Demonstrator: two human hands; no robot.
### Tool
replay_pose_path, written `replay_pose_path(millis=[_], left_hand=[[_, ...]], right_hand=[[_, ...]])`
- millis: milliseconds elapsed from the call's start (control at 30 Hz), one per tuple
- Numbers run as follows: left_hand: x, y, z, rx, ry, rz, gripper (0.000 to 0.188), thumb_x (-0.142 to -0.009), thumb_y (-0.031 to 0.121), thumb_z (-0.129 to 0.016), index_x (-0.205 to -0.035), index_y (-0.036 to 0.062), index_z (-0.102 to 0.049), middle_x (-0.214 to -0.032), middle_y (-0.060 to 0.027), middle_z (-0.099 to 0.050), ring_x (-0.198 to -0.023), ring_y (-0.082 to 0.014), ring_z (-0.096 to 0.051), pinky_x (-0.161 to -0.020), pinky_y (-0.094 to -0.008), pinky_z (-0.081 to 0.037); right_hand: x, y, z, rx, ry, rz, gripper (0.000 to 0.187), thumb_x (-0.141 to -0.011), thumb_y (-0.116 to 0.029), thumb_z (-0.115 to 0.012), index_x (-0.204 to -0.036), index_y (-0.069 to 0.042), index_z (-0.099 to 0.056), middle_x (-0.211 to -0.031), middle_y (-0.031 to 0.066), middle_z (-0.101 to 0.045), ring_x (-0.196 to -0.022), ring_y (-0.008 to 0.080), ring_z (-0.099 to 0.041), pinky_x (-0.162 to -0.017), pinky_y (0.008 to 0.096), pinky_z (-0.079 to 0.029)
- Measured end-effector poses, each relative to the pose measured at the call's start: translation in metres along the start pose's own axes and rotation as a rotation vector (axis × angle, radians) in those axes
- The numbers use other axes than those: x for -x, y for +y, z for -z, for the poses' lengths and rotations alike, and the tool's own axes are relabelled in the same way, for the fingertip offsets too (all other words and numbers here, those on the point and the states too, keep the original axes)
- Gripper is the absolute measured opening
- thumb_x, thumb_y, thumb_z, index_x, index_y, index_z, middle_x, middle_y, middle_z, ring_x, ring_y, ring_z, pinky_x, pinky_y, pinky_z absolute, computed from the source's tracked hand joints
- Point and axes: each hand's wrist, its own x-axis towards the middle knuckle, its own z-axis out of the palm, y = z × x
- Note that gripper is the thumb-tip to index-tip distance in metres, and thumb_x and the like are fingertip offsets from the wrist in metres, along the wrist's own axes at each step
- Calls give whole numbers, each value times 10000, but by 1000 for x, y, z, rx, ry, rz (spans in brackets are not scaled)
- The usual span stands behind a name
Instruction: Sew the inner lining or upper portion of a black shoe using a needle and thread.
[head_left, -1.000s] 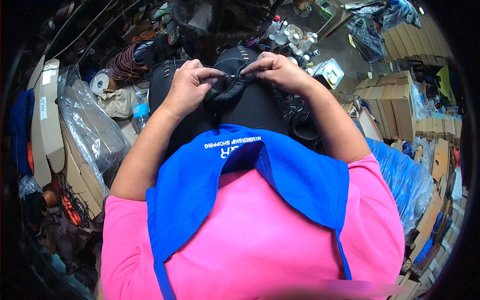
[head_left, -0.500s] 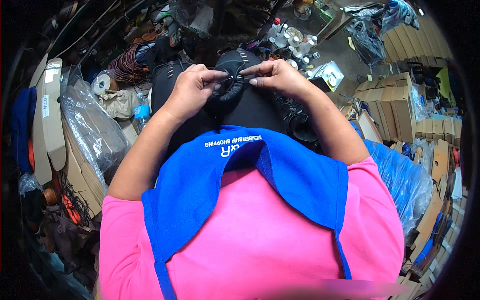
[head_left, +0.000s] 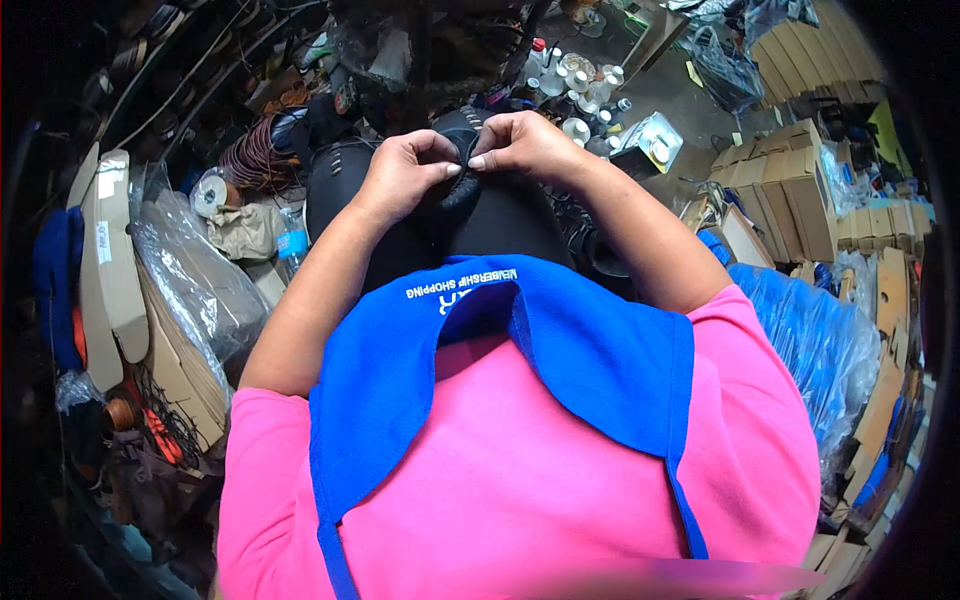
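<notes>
A black, leather-like piece [head_left: 456, 196] with a curved, ridged edge rests over my knees; its exact kind is hard to make out. My left hand [head_left: 408, 172] is closed in a pinch at its upper edge, thumb against forefinger. From the other side my right hand [head_left: 522, 147] pinches the same edge, its fingertips almost meeting the left ones. Any needle or thread between the fingers is too small to see now. Dark trousers [head_left: 400, 235] cover my legs under the piece, and a blue apron [head_left: 400, 350] hangs over my pink shirt.
Several capped bottles [head_left: 575, 80] and an open tin [head_left: 652, 145] stand on the floor ahead. Cardboard boxes [head_left: 775, 190] and a blue plastic-wrapped bundle [head_left: 800, 335] lie right. At left are a water bottle [head_left: 291, 240], clear plastic [head_left: 200, 270] and cardboard pieces [head_left: 110, 250].
Both hands have come closer together over the black piece. Thin, shiny strands or needles seen at the fingertips earlier no longer show.
</notes>
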Motion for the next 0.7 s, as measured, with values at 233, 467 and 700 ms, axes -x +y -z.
replay_pose_path(millis=[233, 467, 700], left_hand=[[18, 13, 22, -403, 91, -140, 99, -746, 59, -675, -822, 14, -629, -827, -62, -554, -816, -156, -536, -744, -270, -421], [10, 23, 6, -545, -14, -101, 114, -844, 57, -576, -948, 10, -571, -779, -116, -611, -745, -172, -589, -695, -310, -461], [4, 31, 6, -712, -117, -245, 134, -848, 90, -562, -967, 28, -558, -818, -195, -609, -788, -338, -605, -702, -369, -466]], right_hand=[[3, 12, 19, -109, 11, -80, 160, -779, -162, -724, -832, -51, -623, -779, -11, -604, -750, 71, -548, -686, 225, -436], [30, 9, 22, 271, 22, 6, 239, -790, -244, -717, -839, -19, -654, -822, 24, -552, -831, 124, -536, -742, 274, -434], [15, -2, 57, 266, 241, 21, 269, -856, -262, -635, -939, -8, -671, -815, 38, -615, -789, 118, -579, -741, 260, -462]])
